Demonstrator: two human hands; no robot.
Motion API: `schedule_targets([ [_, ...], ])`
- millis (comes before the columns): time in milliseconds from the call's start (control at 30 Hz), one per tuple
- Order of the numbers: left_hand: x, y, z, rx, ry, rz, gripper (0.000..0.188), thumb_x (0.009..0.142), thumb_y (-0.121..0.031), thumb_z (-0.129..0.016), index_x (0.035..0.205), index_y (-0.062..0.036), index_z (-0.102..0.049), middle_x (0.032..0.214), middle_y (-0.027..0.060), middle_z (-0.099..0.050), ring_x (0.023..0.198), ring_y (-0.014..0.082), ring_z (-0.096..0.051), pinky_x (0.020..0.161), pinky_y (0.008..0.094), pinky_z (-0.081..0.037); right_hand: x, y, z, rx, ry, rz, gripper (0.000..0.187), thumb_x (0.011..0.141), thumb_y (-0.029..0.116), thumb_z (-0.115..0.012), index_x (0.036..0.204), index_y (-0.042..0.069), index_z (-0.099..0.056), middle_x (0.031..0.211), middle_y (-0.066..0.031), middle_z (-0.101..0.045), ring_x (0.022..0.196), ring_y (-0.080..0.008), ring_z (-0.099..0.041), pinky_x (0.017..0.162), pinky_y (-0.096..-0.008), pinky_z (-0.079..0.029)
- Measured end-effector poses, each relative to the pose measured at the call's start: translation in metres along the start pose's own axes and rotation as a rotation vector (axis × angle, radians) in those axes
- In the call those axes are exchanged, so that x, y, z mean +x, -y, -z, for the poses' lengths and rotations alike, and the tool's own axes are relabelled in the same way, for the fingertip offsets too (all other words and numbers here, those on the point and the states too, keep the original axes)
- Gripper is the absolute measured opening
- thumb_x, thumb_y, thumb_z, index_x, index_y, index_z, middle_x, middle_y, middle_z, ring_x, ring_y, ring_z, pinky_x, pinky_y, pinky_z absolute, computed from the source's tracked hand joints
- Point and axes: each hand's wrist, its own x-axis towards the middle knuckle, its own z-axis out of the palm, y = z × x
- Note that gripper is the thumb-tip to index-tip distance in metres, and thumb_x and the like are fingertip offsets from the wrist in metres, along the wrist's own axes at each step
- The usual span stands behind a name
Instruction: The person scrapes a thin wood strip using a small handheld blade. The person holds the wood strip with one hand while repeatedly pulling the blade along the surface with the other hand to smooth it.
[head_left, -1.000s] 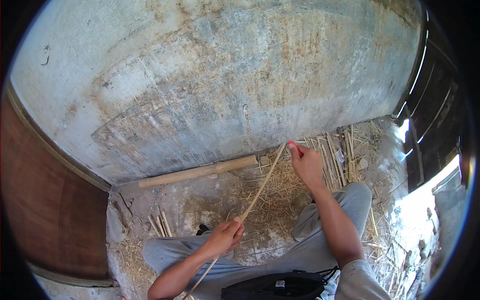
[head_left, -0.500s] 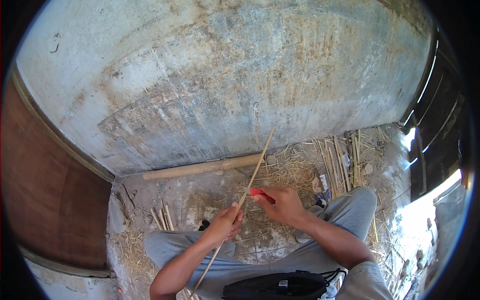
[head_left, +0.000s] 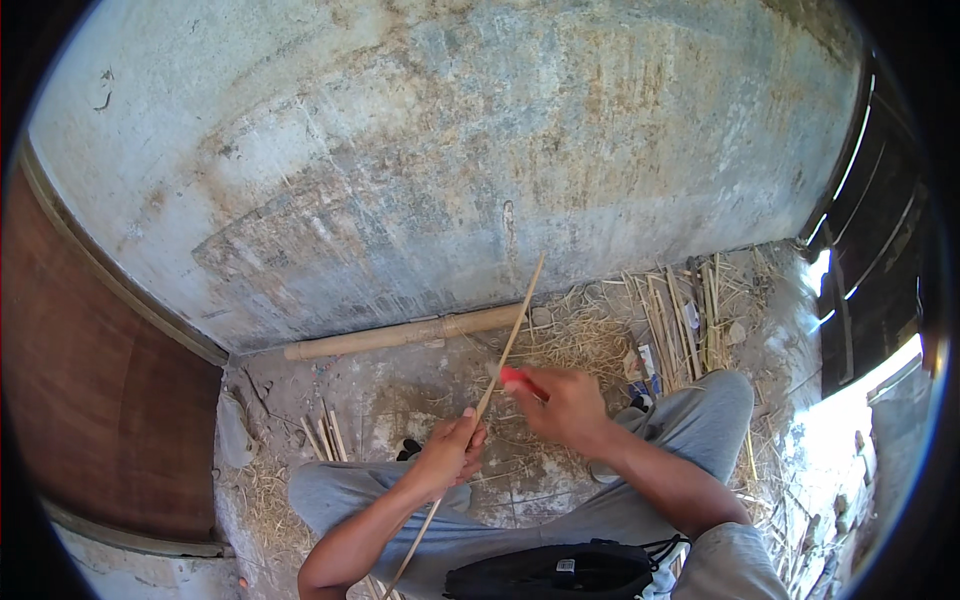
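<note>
A: Hands are working at a thin bamboo strip [head_left: 508, 345]. Where is it lying?

B: It is slanting up from the person's lap toward the concrete wall [head_left: 450, 150], its top end standing free in the air. The left hand [head_left: 447, 457] is gripping it low down, fingers curled tightly around it.

A: What is the right hand doing?

B: The right hand [head_left: 568, 405] is closing around a tool with a red handle [head_left: 522, 379], its fingers wrapped over the grip. The tool's tip is sitting right at the strip, just above the left hand; whether it is touching I cannot tell.

A: What is lying around them?

B: The person is sitting on the ground in grey trousers [head_left: 700, 420]. A thick bamboo pole [head_left: 400, 335] is lying at the foot of the wall, beyond the hands. Straw and split strips [head_left: 680, 315] are spreading across the floor to the right, and a few short sticks [head_left: 322, 435] are resting on the left. A black bag [head_left: 550, 572] is sitting in the lap.
</note>
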Motion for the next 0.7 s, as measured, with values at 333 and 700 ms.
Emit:
schedule_targets([
  [333, 0.001, 0.007, -0.003, 0.024, 0.032, -0.002, 0.047, 0.109, -0.05, -0.035, 0.082, -0.0133, -0.042, 0.057, -0.0059, -0.031, 0.042, 0.0057, -0.027, 0.036, 0.0248, -0.021, 0.019, -0.021, 0.018, -0.084, -0.032, -0.208, 0.026, 0.093, 0.036, -0.069, 0.098, 0.011, -0.077, 0.063, -0.0141, -0.065, 0.06, -0.037, -0.067, 0.054, -0.0455, -0.053],
  [700, -0.002, 0.001, 0.0, -0.009, -0.058, 0.003, 0.047, 0.109, -0.051, -0.034, 0.082, -0.0133, -0.042, 0.057, -0.0056, -0.03, 0.042, 0.0059, -0.026, 0.036, 0.0251, -0.019, 0.002, 0.006, 0.005, -0.023, 0.168, -0.072, 0.027, 0.094, 0.034, -0.069, 0.095, 0.007, -0.073, 0.072, -0.0142, -0.069, 0.062, -0.0343, -0.069, 0.053, -0.0449, -0.053],
])
